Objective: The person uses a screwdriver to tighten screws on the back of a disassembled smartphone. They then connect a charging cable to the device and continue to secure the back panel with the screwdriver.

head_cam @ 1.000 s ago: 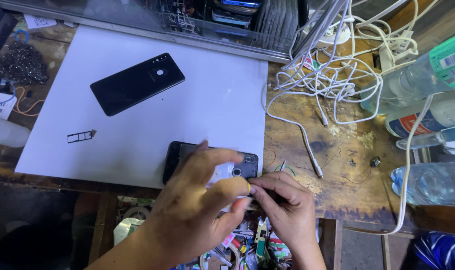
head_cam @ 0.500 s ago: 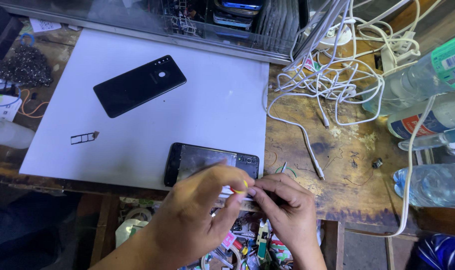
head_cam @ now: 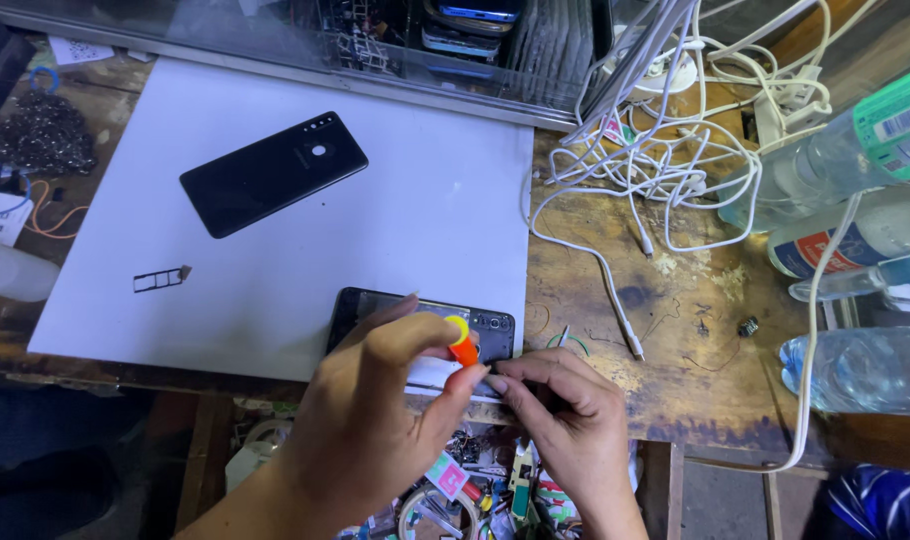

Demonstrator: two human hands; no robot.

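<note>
Orange-tipped tool (head_cam: 462,347) now raised — gripped by left hand (head_cam: 375,420), above phone (head_cam: 420,325), right hand (head_cam: 565,420) pinching its edge

The left hand (head_cam: 375,420) covers the near part of the opened phone (head_cam: 485,332) at the desk's (head_cam: 675,390) front edge. The orange-tipped tool (head_cam: 462,348) disappears between its fingers (head_cam: 415,335). What the right hand (head_cam: 565,420) pinches is hidden. The clear bottles (head_cam: 855,370) are cut off by the right border.
</note>
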